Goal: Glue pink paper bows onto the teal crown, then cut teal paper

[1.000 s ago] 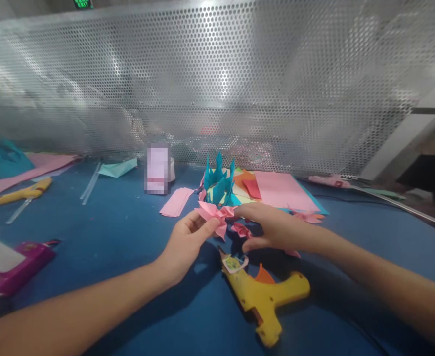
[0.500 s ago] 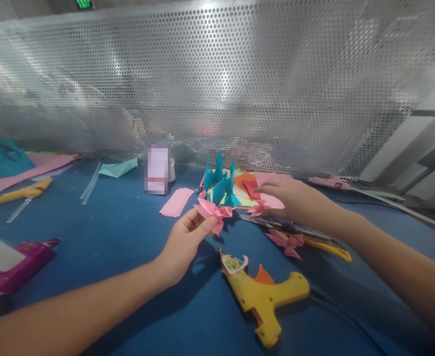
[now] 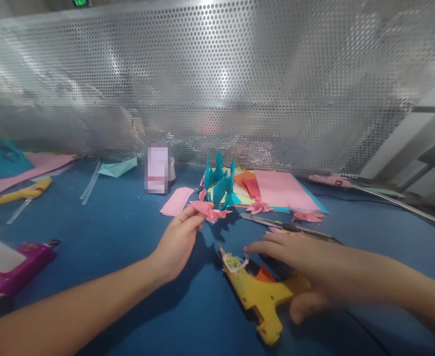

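The left hand (image 3: pixel 175 242) is pinching a pink paper flower (image 3: pixel 210 212) above the table (image 3: pixel 128 242); it's looking light and crushable, so its folded base is seeming the safest hold; the right hand (image 3: pixel 328 267), fingers apart, is hovering over the yellow glue gun (image 3: pixel 254 296), contact unclear, no longer reaching by the pink sheet (image 3: pixel 284 190).

From the wearer's head, a single camera looks forward and down over a blue tabletop (image 3: pixel 121 247), with the left hand (image 3: pixel 176 242) and right hand (image 3: pixel 314 267) at close range, and faces a perforated metal panel (image 3: pixel 188 64) that spans the upper part of the view
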